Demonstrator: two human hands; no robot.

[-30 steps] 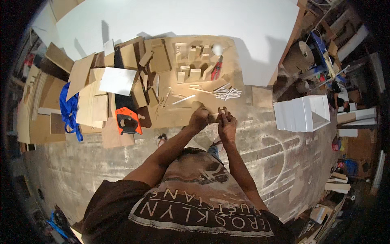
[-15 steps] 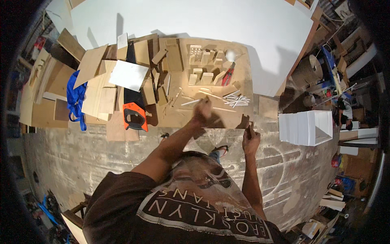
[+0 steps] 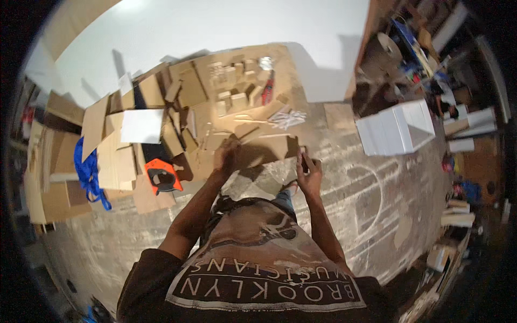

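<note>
My left hand (image 3: 228, 154) is over the near edge of a brown work board (image 3: 215, 169), its fingers curled together beside thin wooden sticks (image 3: 249, 117). Blur hides what it may be gripping. Off the board's near right corner, my right hand (image 3: 309, 173) has thumb and fingers drawn together; a small dark piece may be between them, too unclear to name. White sticks (image 3: 288, 118) lie in a loose pile farther back. Behind them stand several small pale wooden blocks (image 3: 238, 99) in rows, with a red hand tool (image 3: 267, 92) to their right.
An orange-handled handsaw (image 3: 162, 176) lies left among wood offcuts (image 3: 116, 156), a white panel (image 3: 141, 126) and a blue bag (image 3: 89, 172). A large white sheet (image 3: 215, 27) spans the back. At right, a white box (image 3: 396, 129) sits on the scuffed concrete floor (image 3: 355, 215).
The whole view has turned, shifting the table things leftward. My left hand has drawn back from the sticks toward the board's near edge. The right hand keeps about the same place by the corner.
</note>
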